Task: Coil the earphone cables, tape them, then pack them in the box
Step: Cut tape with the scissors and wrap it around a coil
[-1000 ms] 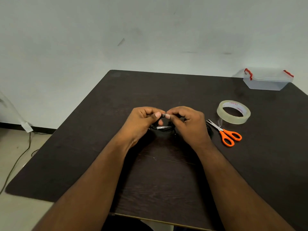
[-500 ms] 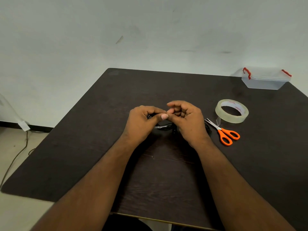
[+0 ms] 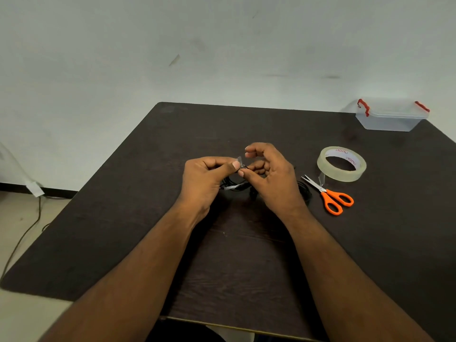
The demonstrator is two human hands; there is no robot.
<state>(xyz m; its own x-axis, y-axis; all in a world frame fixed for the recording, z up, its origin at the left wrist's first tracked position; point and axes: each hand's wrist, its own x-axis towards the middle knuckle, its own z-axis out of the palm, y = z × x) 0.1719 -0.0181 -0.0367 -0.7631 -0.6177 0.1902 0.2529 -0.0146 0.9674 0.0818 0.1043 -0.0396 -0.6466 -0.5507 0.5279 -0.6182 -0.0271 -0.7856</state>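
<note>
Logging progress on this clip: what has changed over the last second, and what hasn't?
The right hand has opened its upper fingers and lifted them off the pinch, so a small piece of clear tape now shows at the left hand thumb. The left hand keeps its grip on the black earphone cable. The tape roll, scissors and box have not moved.

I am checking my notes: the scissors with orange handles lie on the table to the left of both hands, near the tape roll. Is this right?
Not quite. The head view shows the scissors to the right of both hands, near the tape roll on the table.
</note>
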